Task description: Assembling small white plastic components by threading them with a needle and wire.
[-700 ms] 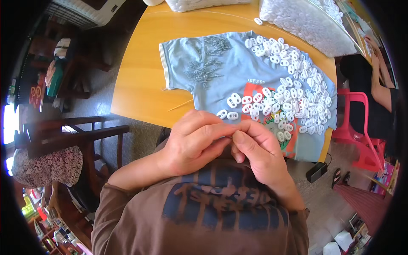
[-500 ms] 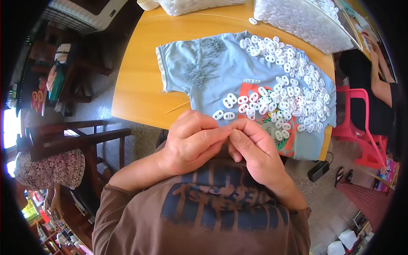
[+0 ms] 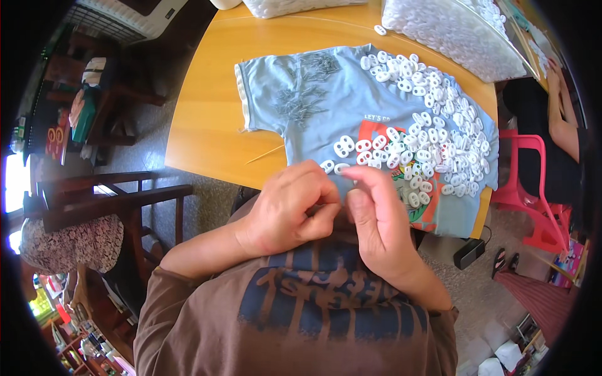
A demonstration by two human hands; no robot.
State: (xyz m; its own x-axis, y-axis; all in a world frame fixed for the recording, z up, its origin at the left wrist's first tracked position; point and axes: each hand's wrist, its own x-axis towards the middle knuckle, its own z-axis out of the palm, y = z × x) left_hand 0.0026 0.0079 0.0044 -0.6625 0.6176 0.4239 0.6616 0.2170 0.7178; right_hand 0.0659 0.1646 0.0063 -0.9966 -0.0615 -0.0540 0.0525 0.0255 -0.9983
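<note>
My left hand (image 3: 300,202) is closed in front of my chest, fingers curled in; whatever it may hold is hidden. Just to its right is my right hand (image 3: 381,219), thumb and forefinger apart, nothing visible between them. Its fingertip reaches close to a small white oval two-hole plastic piece (image 3: 340,168) at the table's near edge; I cannot tell whether they touch. Beyond the hands a light blue T-shirt (image 3: 269,94) lies spread out. Many such white two-hole pieces (image 3: 461,138) are heaped on its right side. Tufts of short grey-blue cords (image 3: 301,103) rest near its sleeve.
The yellow wooden table (image 3: 207,125) carries a thin stick (image 3: 264,155) left of the shirt. Clear bins full of white pieces (image 3: 451,44) stand along the far side. To the right are a pink plastic chair (image 3: 525,163) and another person's arm (image 3: 562,119). A dark wooden chair (image 3: 125,200) stands left.
My hands were pinched together at the fingertips; now they are apart. My left hand has curled closed, and my right forefinger and thumb have separated. The view has shifted slightly.
</note>
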